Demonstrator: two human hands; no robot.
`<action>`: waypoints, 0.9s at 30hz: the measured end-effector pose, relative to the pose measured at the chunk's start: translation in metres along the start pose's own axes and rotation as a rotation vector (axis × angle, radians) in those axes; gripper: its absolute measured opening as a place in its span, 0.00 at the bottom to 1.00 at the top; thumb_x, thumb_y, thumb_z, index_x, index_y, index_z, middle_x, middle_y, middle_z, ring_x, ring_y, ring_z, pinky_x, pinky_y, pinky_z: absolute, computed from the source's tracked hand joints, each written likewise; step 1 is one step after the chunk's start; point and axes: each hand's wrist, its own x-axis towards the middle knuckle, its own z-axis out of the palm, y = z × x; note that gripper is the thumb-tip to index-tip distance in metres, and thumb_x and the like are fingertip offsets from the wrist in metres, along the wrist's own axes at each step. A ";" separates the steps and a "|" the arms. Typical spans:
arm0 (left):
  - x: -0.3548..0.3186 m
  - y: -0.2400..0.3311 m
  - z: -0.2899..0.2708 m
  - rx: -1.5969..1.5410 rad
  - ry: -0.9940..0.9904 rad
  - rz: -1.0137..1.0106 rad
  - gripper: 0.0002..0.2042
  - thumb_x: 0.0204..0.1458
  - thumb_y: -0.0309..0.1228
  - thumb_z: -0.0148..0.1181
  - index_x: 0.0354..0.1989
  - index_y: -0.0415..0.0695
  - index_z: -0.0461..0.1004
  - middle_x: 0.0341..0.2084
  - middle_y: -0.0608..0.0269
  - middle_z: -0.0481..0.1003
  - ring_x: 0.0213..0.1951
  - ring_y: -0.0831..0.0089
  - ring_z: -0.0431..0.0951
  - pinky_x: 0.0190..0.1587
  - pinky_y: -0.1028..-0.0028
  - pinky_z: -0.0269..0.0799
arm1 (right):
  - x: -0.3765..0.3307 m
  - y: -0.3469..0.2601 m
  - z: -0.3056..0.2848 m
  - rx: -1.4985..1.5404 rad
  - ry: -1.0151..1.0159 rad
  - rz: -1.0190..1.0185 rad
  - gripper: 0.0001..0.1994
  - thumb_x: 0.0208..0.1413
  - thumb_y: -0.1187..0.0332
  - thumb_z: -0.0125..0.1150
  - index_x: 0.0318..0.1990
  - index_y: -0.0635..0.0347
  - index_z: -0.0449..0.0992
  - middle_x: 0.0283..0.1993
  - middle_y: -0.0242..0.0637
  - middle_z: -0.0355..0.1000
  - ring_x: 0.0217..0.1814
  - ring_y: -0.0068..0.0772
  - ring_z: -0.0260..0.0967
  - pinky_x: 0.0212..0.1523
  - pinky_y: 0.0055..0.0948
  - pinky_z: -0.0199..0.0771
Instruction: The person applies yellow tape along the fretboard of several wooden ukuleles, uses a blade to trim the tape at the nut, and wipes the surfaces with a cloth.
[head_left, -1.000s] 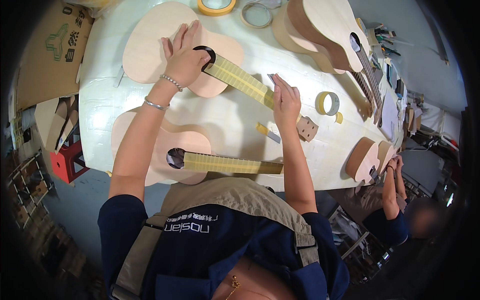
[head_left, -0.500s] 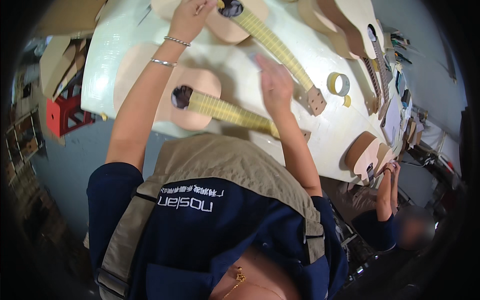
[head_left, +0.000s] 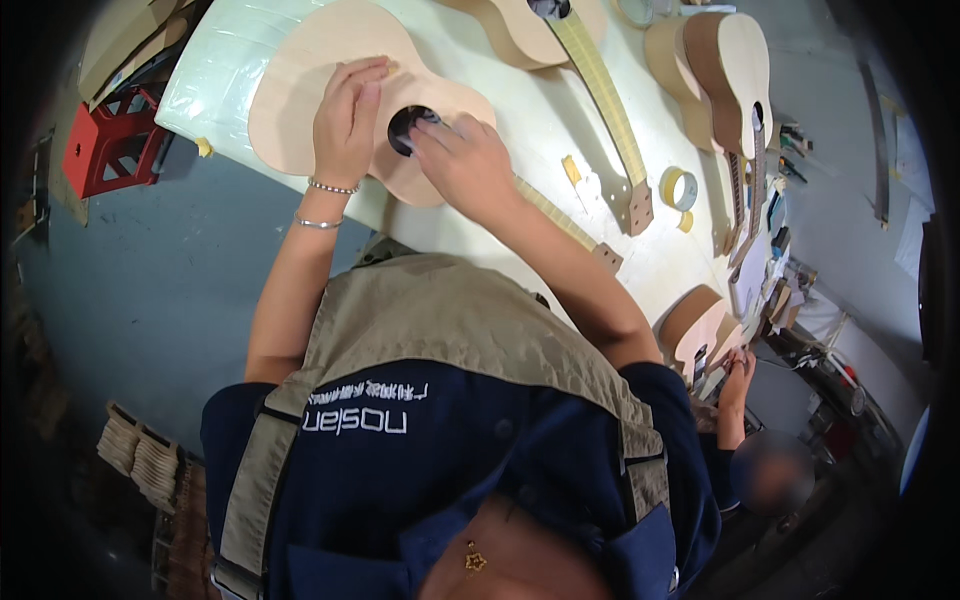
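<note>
A pale, unfinished ukulele (head_left: 290,95) lies on the table in front of me, its neck pointing to the lower right. Yellow tape covers its fretboard (head_left: 555,210), partly hidden by my right forearm. My left hand (head_left: 345,120) rests on the ukulele's top beside the sound hole, fingers bent and pressed together; whatever they may hold is too small to make out. At the sound hole (head_left: 402,130), my right hand (head_left: 465,165) has its fingertips pinched together over the opening. What lies between them cannot be seen clearly.
A second taped ukulele (head_left: 520,40) lies beyond. A tape roll (head_left: 680,188) and a yellow tape strip (head_left: 571,168) sit to the right. More ukuleles (head_left: 735,80) stand at far right. A co-worker's hand (head_left: 738,365) holds another ukulele (head_left: 690,325). A red stool (head_left: 100,150) stands left.
Both hands have come from the farther ukulele and the space between to the near one's sound hole area. The near ukulele now sits farther up in the picture.
</note>
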 end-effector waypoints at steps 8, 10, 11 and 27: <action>0.002 0.005 -0.002 0.019 -0.112 -0.017 0.13 0.58 0.35 0.48 0.35 0.37 0.75 0.43 0.58 0.73 0.43 0.59 0.74 0.47 0.72 0.68 | 0.008 0.007 0.006 -0.152 -0.337 0.017 0.12 0.44 0.70 0.60 0.39 0.54 0.79 0.47 0.27 0.75 0.31 0.33 0.62 0.31 0.28 0.66; -0.001 -0.001 -0.006 -0.054 -0.123 -0.039 0.12 0.56 0.35 0.50 0.33 0.38 0.76 0.47 0.57 0.71 0.48 0.57 0.71 0.53 0.66 0.64 | 0.002 0.016 -0.010 0.086 -0.079 0.039 0.10 0.48 0.69 0.58 0.40 0.54 0.78 0.47 0.29 0.75 0.33 0.35 0.63 0.33 0.28 0.67; -0.002 -0.003 -0.005 -0.091 -0.124 -0.049 0.12 0.55 0.35 0.51 0.33 0.39 0.76 0.49 0.57 0.70 0.50 0.56 0.69 0.56 0.64 0.62 | -0.005 0.024 -0.022 0.205 0.048 0.042 0.10 0.51 0.68 0.56 0.40 0.55 0.78 0.47 0.29 0.75 0.33 0.36 0.64 0.34 0.28 0.67; -0.006 0.006 0.016 0.590 -0.469 0.148 0.02 0.43 0.31 0.62 0.22 0.51 0.80 0.65 0.64 0.51 0.66 0.57 0.48 0.64 0.43 0.33 | -0.127 0.035 -0.039 0.004 0.179 0.636 0.09 0.55 0.65 0.56 0.38 0.58 0.79 0.48 0.39 0.73 0.49 0.44 0.67 0.48 0.36 0.68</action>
